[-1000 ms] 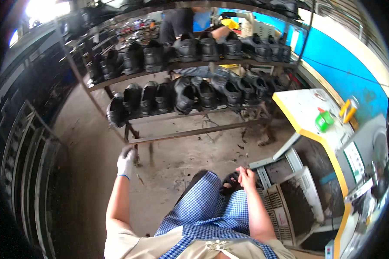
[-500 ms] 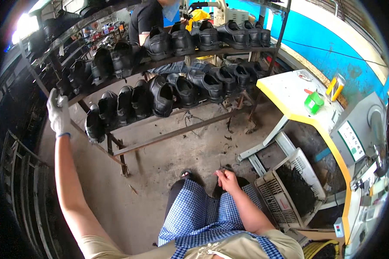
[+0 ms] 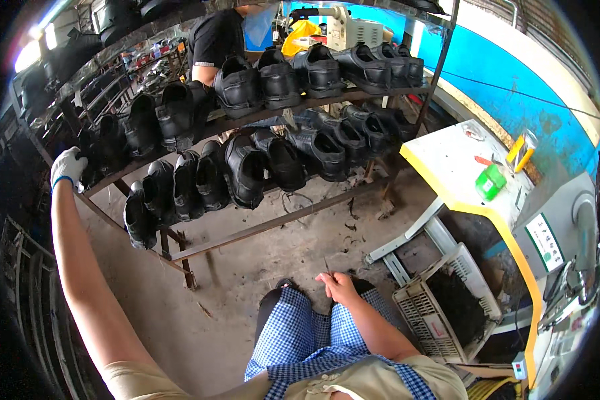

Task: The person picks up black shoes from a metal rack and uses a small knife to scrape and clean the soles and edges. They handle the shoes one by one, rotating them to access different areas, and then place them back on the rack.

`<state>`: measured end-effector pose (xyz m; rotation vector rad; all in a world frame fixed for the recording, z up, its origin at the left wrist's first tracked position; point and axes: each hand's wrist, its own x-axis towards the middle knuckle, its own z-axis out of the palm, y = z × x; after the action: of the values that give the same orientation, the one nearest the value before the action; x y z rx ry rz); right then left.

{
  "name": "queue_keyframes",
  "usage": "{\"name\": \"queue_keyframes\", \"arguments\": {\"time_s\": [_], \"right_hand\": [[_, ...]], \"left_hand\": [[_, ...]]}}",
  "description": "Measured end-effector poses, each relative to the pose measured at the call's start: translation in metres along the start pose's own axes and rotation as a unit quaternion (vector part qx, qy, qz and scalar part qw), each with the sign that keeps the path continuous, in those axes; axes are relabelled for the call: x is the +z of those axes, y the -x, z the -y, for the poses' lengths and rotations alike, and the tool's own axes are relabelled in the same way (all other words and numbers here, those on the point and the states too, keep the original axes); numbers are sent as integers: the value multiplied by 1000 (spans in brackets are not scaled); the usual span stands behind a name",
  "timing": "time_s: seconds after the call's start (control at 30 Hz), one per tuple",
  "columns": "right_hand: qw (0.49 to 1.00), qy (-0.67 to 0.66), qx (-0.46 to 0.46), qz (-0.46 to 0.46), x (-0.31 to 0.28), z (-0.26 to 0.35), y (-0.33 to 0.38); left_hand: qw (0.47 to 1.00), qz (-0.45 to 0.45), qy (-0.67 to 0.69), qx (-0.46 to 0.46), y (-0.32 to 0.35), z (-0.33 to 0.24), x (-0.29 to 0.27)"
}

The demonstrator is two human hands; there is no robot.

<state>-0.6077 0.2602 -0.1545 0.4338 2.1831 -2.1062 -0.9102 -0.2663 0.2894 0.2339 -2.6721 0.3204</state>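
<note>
My left hand (image 3: 69, 168), in a white glove with a blue cuff, is closed round the left end of the dark metal shoe rack (image 3: 260, 238). Black shoes (image 3: 243, 171) stand in rows on its shelves, and those at the far left end sit close to my glove. My right hand (image 3: 341, 289) is bare and hovers over my lap, its fingers closed on a thin, dark, pointed tool (image 3: 326, 265). Only the tool's slim tip shows; the fingers cover the rest.
On the right stands a white worktable (image 3: 440, 179) with yellow edging, bearing a green container (image 3: 491, 183) and a grey machine (image 3: 559, 217). Beneath it, a tilted pale plastic crate (image 3: 428, 313) holds dark scraps. A person (image 3: 215, 41) in black is behind the rack.
My left hand has moved left and down, its fingers going from stretched to curled round the rack. The rack's left end sits lower in view. The thin tool now shows at my right fingertips.
</note>
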Motion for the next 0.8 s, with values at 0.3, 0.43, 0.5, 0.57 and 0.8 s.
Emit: {"name": "queue_keyframes", "arguments": {"time_s": [0.3, 0.43, 0.5, 0.57, 0.8], "right_hand": [[999, 30, -6, 24, 18, -7, -35], [999, 50, 4, 12, 17, 16, -23], [999, 1, -5, 36, 20, 13, -21], [999, -18, -19, 20, 14, 10, -20], [949, 47, -303, 77, 55, 73, 30]], "left_hand": [[933, -270, 238, 11, 5, 77, 52], [846, -275, 420, -180, 44, 26, 15], [787, -350, 484, -153, 70, 23, -10], [707, -412, 564, -112, 96, 4, 0], [591, -324, 718, -172, 317, -94, -34]]}}
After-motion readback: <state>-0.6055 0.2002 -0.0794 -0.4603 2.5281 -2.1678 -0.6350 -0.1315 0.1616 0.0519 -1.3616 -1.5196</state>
